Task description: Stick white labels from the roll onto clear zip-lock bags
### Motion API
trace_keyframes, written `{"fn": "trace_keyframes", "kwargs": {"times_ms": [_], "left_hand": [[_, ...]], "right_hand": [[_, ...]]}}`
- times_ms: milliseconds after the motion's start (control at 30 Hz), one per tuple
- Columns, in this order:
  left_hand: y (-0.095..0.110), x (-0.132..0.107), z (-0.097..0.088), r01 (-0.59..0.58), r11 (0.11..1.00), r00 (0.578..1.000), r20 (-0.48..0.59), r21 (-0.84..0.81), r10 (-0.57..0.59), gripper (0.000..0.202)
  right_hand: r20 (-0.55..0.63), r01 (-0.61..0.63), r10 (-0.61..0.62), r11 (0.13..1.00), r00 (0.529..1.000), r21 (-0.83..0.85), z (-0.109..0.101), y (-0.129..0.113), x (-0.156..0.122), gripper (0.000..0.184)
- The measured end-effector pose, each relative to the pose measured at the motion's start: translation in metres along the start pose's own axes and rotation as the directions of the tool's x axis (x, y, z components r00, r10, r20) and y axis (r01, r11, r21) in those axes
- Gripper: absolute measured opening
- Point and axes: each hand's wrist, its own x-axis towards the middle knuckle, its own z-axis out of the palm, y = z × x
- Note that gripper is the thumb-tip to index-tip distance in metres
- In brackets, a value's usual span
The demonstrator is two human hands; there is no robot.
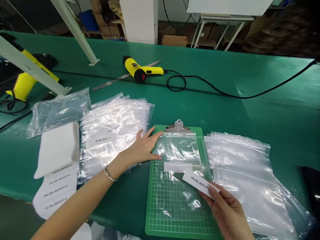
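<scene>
**From board [151, 218] to bag [180, 151] to label [193, 180]: care is needed at the edges**

Everything is carried by the green tabletop [212, 115]. A left pile [110, 123] and a right pile [240, 173] of clear bags are laid at the two sides of the board. On the board, the bag is placed flat. By the left hand [143, 149], with its grip spread, the bag's upper left edge is reached. In the right hand [225, 206], the label is pinched at its right end between thumb and fingers, over the bag; whether they touch cannot be told. Near its free end, a pale strip [175, 167] is seen.

For good work, it is judged that the bag should be pressed smooth by the left hand. The label, which is tilted, should be turned level with the grid lines, and its free end lowered first, so that wrinkles are avoided.

Much open room is found on the tabletop beyond the board. At the sides, room is narrow: the right pile lies close to the board's edge, and its bags could be dragged by a low wrist.
</scene>
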Motion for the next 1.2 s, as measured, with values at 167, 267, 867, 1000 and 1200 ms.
{"fn": "trace_keyframes", "kwargs": {"times_ms": [167,267,867,1000,1200], "left_hand": [[-0.003,0.004,0.001,-0.019,1.000,1.000,-0.007,-0.024,0.019,0.088],[-0.002,0.005,0.000,-0.028,1.000,1.000,0.009,0.006,0.028,0.086],[-0.001,0.001,-0.002,-0.051,0.993,0.999,-0.011,0.106,0.052,0.082],[0.000,0.001,-0.002,-0.049,0.991,0.999,0.005,0.124,0.048,0.082],[-0.001,0.001,-0.001,-0.068,0.986,0.998,0.027,0.150,0.065,0.098]], "right_hand": [[0.006,-0.008,0.008,0.997,1.000,-0.077,0.005,0.002,-0.009,0.025],[-0.020,-0.018,0.016,0.995,1.000,-0.102,0.008,-0.001,-0.010,0.027],[0.100,0.181,-0.178,0.983,0.979,-0.023,0.069,-0.048,0.054,0.025],[0.113,0.199,-0.192,0.979,0.975,-0.046,0.066,-0.044,0.056,0.022],[0.107,0.203,-0.199,0.979,0.974,-0.030,0.066,-0.043,0.056,0.021]]}}
